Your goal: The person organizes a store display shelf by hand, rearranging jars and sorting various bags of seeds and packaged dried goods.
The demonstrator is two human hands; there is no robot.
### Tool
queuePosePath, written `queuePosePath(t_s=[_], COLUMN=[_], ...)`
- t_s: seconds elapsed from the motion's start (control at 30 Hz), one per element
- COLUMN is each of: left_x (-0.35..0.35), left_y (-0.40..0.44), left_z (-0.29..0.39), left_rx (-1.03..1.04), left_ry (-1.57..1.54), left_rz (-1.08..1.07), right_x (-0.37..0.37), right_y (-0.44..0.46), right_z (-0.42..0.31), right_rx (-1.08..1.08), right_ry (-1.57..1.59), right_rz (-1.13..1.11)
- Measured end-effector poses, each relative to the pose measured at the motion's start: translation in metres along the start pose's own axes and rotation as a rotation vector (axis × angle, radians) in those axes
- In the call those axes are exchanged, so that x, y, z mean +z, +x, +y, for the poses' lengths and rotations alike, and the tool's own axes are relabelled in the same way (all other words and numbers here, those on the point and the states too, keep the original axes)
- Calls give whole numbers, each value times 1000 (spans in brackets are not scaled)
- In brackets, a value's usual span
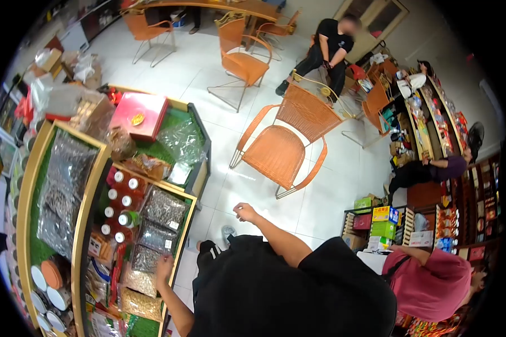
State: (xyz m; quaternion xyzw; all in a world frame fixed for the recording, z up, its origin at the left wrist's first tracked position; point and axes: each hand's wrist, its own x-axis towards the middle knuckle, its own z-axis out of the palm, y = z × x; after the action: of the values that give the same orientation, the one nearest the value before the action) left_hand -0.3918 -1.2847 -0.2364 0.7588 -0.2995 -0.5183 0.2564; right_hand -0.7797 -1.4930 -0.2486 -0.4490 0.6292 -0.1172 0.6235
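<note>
My left hand (163,268) is at the right edge of a stepped display shelf (188,216), beside clear bags of dark dried goods (146,259); its fingers are too small and blurred to tell whether they touch or hold anything. Just below it lie a bag of pale dried pieces (139,282) and a bag of yellowish ones (141,304). Over the white tiled floor hangs my right hand (244,213), loosely bent with fingers apart and nothing visible in it. Two more dark-filled bags (166,209) (156,235) lie farther up the shelf.
Red bottles with white caps (113,194) stand on the shelf, near a red gift box (139,114). A wicker chair (275,149) is ahead. One person (333,48) sits beyond it; a person in a pink shirt (431,283) is at right, by stacked cartons (383,229).
</note>
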Motion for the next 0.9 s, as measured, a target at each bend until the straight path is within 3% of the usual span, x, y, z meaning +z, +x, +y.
queuePosePath(t_s=[0.13, 0.3, 0.33, 0.4, 0.47, 0.57, 0.7, 0.73, 0.77, 0.8, 0.83, 0.87, 0.9], left_x=[41, 62, 62, 58, 53, 51, 45, 44, 43, 42, 41, 40, 38], left_y=[-7, -27, -27, -17, -7, 4, 21, 21, 22, 23, 23, 23, 23], left_z=[34, 86, 86, 78, 72, 58, 51, 53, 56, 60, 59, 56, 53], left_rx=[1, 18, 23, 60, 71, 89, 155, 182, 179, 186, 190, 185, 181], left_ry=[47, 149, 156, 186, 212, 219, 236, 237, 231, 267, 302, 296, 262], left_rz=[-196, -267, -269, -285, -264, -250, -287, -298, -298, -289, -283, -290, -299], right_x=[-7, -38, -45, -67, -68, -70, -50, -45, -30, -31, -24, -18, -12], right_y=[-17, -51, -37, -91, -122, -155, -134, -120, -103, -76, -68, -76, -68], right_z=[26, 161, 248, 272, 283, 268, 252, 246, 237, 256, 204, 157, 135], right_rx=[-103, 195, -223, -291, 463, 584, 542, 458, 236, -339, 175, 180, 59], right_ry=[208, 295, -333, -938, 346, 412, 492, 489, 225, -399, 181, 355, 322], right_rz=[76, 266, 209, 202, 355, 439, 436, 373, 529, 428, 373, 332, 344])
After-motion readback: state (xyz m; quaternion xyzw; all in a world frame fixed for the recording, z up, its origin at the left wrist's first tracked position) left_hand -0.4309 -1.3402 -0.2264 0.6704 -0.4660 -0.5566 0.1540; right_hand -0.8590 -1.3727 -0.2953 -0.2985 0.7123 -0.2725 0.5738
